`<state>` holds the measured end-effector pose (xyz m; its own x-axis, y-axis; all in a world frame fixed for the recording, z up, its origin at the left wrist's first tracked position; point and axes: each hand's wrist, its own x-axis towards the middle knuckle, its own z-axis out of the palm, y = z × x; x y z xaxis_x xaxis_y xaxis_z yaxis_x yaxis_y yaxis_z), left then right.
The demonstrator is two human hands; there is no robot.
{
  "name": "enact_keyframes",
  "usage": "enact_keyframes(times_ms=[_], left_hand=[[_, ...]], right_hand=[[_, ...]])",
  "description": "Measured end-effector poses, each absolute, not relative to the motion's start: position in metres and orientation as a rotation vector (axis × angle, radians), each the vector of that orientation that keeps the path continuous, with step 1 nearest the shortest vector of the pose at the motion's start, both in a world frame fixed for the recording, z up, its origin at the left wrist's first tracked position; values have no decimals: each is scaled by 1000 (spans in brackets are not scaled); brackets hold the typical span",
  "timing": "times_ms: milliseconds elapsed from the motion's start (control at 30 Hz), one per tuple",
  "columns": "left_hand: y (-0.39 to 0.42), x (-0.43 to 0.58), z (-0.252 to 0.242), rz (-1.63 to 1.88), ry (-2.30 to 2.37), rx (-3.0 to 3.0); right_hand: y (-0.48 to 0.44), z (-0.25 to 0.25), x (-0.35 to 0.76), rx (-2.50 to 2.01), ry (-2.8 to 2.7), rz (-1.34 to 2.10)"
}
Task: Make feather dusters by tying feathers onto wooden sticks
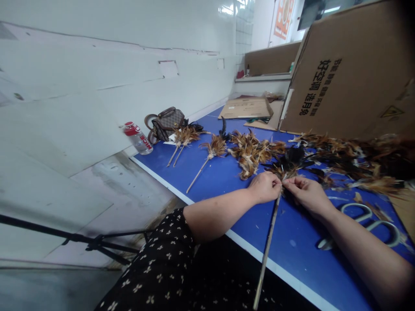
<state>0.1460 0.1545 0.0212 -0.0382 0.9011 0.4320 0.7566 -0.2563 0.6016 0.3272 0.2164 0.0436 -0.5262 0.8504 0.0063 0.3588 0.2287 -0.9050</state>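
Between my hands is a feather duster, its thin stick (267, 250) slanting down past the table's front edge and its dark and brown feathers (289, 160) fanned out at the far end. My left hand (265, 187) is closed around the stick at the neck, just below the feathers. From the other side my right hand (306, 193) pinches at the same neck, thumb and forefinger together; any small strand in that pinch is too fine to make out. Large scissors (358, 224) lie partly under my right forearm.
On the blue table (223, 194) lie a feather duster (207, 162), two more by a handbag (168, 122), and a brown feather pile (248, 151). More feathers (350, 157) spread right, before a big cardboard box (350, 73). A bottle (138, 139) stands far left; a black tripod (94, 242) is beside the table.
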Motion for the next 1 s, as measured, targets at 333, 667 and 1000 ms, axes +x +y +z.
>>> enact_keyframes(times_ms=[333, 667, 1000], left_hand=[[154, 148, 22, 1211, 1789, 2031], [153, 146, 22, 1208, 1761, 2009], [147, 146, 26, 1142, 1717, 1958]], right_hand=[[223, 42, 325, -1019, -2114, 1181], [226, 40, 328, -961, -2170, 1188], [223, 42, 330, -993, -2092, 1269]])
